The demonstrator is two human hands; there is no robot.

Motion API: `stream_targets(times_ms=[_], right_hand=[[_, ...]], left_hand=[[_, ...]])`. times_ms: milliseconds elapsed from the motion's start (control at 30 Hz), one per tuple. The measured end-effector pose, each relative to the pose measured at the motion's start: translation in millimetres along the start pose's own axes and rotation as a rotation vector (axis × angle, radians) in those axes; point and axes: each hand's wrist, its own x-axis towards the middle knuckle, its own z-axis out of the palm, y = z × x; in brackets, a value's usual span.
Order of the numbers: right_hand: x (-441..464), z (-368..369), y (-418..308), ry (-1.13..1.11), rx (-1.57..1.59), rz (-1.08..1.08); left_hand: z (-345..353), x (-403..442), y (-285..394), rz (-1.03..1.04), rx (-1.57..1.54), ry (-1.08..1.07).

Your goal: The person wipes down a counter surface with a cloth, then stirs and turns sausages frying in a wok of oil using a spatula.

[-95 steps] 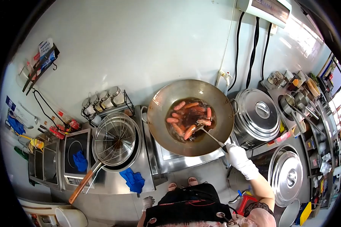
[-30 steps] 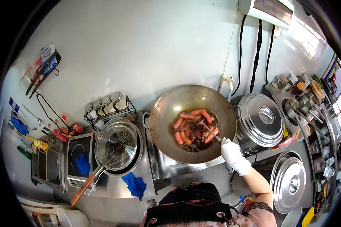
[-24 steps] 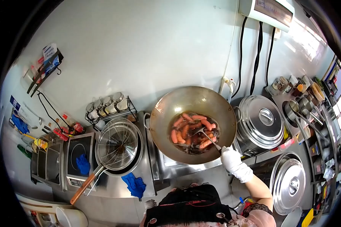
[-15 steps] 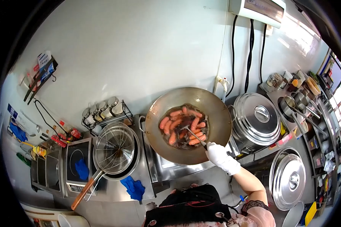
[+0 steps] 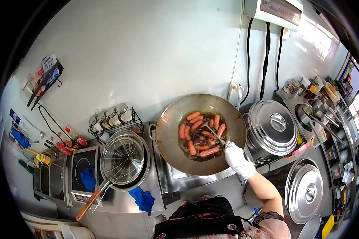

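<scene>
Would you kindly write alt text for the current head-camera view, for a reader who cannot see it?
A white-gloved right hand holds a metal utensil among sausages in dark liquid inside a large wok. A wire strainer lies to the left; a lidded steel pot stands to the right.

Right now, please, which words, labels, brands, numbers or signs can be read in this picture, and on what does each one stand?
None can be read.
White card at upper left: print too blurred.
Black apron: red marks, unreadable.
Blue label at far left: too small.
Cooktop front panel: marks too small.
Wall box: blurred shapes only.
</scene>
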Motion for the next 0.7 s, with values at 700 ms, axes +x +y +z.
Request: stream_targets(times_ms=[700], right_hand=[[-39.1, -24.9, -21.3, -0.176, 0.238, -0.02]], left_hand=[[0.7, -5.7, 9.9, -0.01, 0.104, 0.142]])
